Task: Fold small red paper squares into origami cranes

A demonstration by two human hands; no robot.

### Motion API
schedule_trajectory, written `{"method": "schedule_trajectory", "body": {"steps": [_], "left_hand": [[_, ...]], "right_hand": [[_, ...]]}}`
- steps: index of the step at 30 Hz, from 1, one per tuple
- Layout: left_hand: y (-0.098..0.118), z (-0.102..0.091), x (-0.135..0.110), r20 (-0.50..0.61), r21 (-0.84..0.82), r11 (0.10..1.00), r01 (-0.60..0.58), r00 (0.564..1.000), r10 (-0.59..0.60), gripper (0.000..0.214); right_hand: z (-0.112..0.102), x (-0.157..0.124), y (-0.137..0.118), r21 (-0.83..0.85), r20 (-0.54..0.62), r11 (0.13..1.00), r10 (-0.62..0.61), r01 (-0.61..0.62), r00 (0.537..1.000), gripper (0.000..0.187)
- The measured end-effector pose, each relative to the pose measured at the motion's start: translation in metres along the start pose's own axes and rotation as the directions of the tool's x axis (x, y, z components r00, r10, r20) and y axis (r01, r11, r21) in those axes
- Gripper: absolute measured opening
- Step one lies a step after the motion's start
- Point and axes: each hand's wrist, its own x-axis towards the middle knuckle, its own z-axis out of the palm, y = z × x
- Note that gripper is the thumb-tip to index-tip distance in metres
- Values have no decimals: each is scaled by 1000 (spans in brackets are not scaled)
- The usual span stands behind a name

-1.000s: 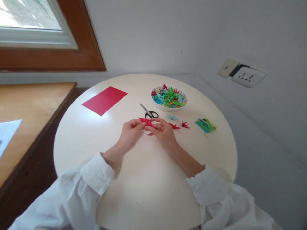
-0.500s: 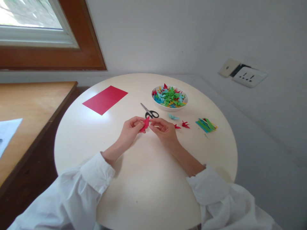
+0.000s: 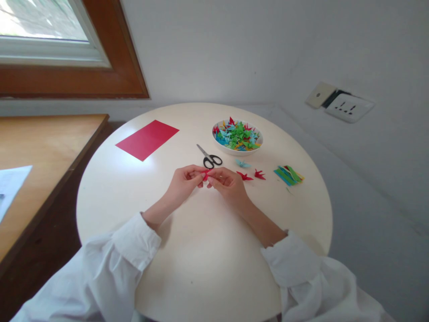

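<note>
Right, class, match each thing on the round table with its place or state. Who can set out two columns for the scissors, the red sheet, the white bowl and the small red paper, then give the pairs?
Column one:
1 scissors
2 red sheet
3 white bowl
4 small red paper

Column two:
A pinched between the left hand and the right hand
B holds many coloured folded paper figures
C lies flat at the far left of the table
D lies just beyond the hands, handles black

Pairs: 1-D, 2-C, 3-B, 4-A
</note>
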Motion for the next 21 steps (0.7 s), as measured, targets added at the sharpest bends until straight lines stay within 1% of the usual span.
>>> {"method": "schedule_trajectory", "body": {"steps": [4, 6, 10, 13, 16, 21], "left_hand": [[0, 1, 0, 14, 50, 999, 19, 1000, -20, 17], [1, 2, -1, 20, 44, 999, 11, 1000, -12, 17], [2, 5, -3, 9, -104, 995, 4, 1000, -3, 22], [1, 5, -3, -26, -151, 988, 3, 1000, -7, 16], [-1, 4, -1, -34, -119, 993, 1, 999, -5, 11], [1, 3, -1, -39, -79, 997, -3, 999, 0, 5]], "right_hand": [[0, 0, -1, 9, 32, 999, 31, -32, 999, 12], [0, -1, -2, 5, 45, 999, 41, -41, 998, 13], [-1, 0, -2, -40, 68, 998, 50, -48, 996, 15], [-2, 1, 0, -85, 35, 996, 42, -39, 998, 15], [-3, 2, 1, -82, 15, 996, 41, -40, 999, 15], [0, 1, 0, -32, 35, 997, 70, -69, 997, 19]]}}
